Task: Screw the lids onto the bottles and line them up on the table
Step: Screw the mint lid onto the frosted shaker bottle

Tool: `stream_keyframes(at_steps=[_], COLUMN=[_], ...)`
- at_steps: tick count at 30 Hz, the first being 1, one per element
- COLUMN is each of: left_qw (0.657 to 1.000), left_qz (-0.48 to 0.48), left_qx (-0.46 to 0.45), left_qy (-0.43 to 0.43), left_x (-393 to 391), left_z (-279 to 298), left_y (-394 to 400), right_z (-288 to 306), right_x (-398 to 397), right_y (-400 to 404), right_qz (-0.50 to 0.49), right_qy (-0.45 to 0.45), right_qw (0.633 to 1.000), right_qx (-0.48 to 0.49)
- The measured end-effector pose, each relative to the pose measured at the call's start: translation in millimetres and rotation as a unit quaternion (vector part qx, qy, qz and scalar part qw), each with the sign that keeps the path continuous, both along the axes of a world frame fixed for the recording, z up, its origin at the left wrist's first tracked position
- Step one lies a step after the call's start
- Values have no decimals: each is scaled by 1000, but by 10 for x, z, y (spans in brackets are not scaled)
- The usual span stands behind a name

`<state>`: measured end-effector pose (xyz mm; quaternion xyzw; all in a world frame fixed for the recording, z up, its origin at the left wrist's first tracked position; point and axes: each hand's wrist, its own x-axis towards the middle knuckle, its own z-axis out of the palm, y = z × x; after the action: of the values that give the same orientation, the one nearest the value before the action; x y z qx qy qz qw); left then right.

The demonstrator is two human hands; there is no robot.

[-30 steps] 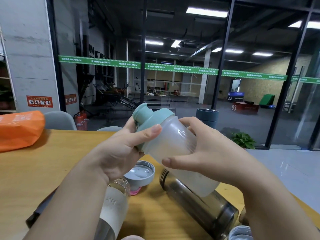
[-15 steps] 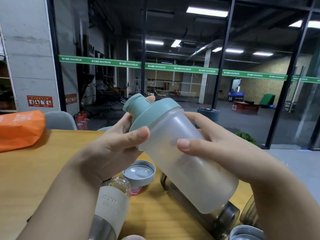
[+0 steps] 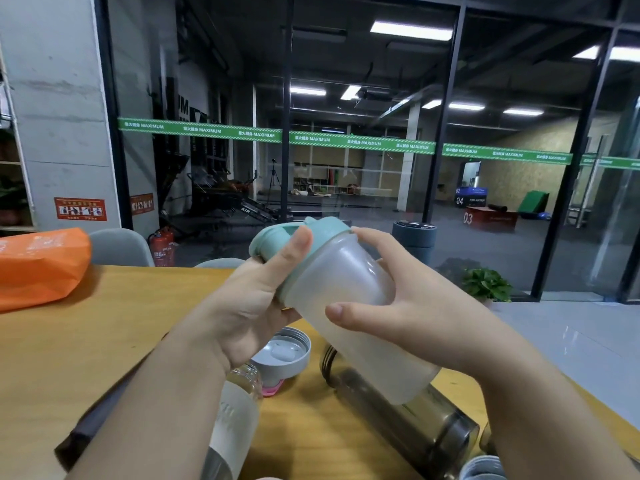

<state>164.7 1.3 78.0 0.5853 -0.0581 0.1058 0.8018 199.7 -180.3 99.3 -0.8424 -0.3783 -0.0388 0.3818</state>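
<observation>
I hold a frosted white shaker bottle [image 3: 349, 306] tilted above the table, its teal lid [image 3: 298, 237] pointing up and left. My left hand [image 3: 249, 306] grips the teal lid, thumb across its rim. My right hand [image 3: 408, 306] wraps around the bottle's body. Below them on the wooden table [image 3: 104, 341] lie a dark smoky bottle [image 3: 415, 420] on its side, a clear bottle with a white sleeve [image 3: 239, 417], and a loose grey lid [image 3: 284, 351] turned upside down with something pink [image 3: 273, 389] beside it.
An orange bag [image 3: 38, 265] lies at the table's far left. Grey chair backs [image 3: 121, 247] stand behind the table, before a glass wall. Another grey lid [image 3: 481, 469] peeks in at the bottom right. A dark flat object [image 3: 90, 434] lies under my left forearm.
The bottle has tipped more upright, and my left hand has turned on the teal lid, thumb now higher across its rim. My right hand shifted its hold on the body.
</observation>
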Motion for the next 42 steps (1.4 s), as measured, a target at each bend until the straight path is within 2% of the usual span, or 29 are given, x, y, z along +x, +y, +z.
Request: stream_keyframes(at_steps=[3,9,16,20,29,37,42], left_qw=[1000,997,996,995,973,977,979], left_qz=[13,-65,-16,22,100,100,91], left_qx=[10,3,-45,-75,-205,-186,-182], left_qy=[25,30,71,70,43,45,35], left_x=[0,-51,-51,-32,48,30,19], left_z=[-11,-10,15,8,-15,-13,20], left_y=[-4,92,42,2,94,134,113], right_z=[-12,22,-15,-36,18,-12,13], right_x=[42,112,151,191,255,297,273], right_y=[-4,-110,-36,8,-176,-173,-155], right_qz=[-11,8,15,-33,-2,-13,-36], right_qy=[14,106,49,27,62,34,77], right_qw=[1000,994,999,998,998,997,993], right_qx=[-6,14,17,38,17,64,82])
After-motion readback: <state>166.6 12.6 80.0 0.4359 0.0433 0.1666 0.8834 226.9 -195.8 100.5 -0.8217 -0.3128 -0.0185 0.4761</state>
